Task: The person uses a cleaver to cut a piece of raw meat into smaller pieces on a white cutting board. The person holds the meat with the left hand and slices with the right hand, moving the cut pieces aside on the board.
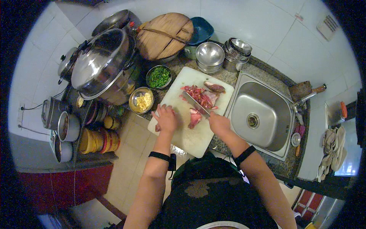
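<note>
My right hand (219, 123) grips the handle of a knife (197, 104), its blade lying beside chopped red meat (196, 93) on a white cutting board (183, 143). My left hand (166, 118) rests on a piece of raw meat (157, 127) at the board's left edge, its fingers partly spread; how firmly it holds the meat is hard to tell. A separate chunk of meat (195, 118) lies between my hands. Larger meat pieces (214, 86) are at the board's far right. Bowls of chopped greens (159, 76) and minced yellowish-white bits (142, 100) stand left of the board.
A steel sink (260, 114) adjoins the board on the right, with a faucet (306, 98) at its far side. Stacked steel bowls (210, 54), a round wooden board (165, 35) and a large lidded pot (100, 65) stand behind. Yellow tubs (91, 140) sit at the left.
</note>
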`<state>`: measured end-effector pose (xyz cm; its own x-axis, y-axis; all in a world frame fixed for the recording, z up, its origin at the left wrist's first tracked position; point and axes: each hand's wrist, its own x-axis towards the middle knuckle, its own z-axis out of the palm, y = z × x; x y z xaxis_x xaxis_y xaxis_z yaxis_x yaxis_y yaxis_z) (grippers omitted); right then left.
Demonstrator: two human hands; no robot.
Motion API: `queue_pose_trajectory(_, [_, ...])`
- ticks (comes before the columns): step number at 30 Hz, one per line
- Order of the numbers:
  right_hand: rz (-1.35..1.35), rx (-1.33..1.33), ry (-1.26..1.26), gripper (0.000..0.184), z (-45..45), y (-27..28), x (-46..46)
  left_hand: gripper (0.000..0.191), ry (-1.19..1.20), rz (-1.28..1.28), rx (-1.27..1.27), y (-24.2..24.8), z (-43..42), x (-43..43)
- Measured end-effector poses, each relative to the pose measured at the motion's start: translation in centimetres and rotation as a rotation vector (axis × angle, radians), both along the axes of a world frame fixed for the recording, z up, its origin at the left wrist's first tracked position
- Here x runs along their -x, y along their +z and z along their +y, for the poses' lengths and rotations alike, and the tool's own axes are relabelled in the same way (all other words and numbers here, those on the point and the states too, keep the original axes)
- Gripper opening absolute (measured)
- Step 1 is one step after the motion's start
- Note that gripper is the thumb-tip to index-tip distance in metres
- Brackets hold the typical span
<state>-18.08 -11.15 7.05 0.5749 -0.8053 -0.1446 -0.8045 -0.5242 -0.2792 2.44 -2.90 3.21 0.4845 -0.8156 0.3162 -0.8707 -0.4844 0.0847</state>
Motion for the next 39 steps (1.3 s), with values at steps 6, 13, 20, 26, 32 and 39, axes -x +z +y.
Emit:
queue_pose_trajectory(6, [0.006,0.014,0.009,0.022,0.0,0.3,-0.1,0.032,-0.208,0.467,-0.018,0.2,-0.8,6.3])
queue_pose_trajectory(13, [0.063,-0.031,0.047,0.023,-1.4,2.4,1.9,0.038,-0.454,0.470,-0.065,0.1,-0.7,4.4])
queue_pose_trajectory(20, [0.063,0.135,0.210,0.017,-0.1,2.1,1.4,0.023,-0.306,0.677,0.277,-1.8,-1.7,6.2])
queue_pose_trajectory(26, [0.151,0.089,0.243,0.014,0.7,2.8,1.2,0.022,-0.062,0.456,0.214,-3.0,-3.0,7.7])
queue_pose_trajectory(32, [0.220,0.060,0.318,0.010,1.0,3.2,2.1,0.018,-0.077,0.410,0.103,-3.2,-2.6,7.4])
queue_pose_trajectory(39, [-0.071,-0.018,0.218,0.019,-0.6,0.6,-3.7,0.019,-0.118,0.364,0.208,-4.2,-2.8,7.4])
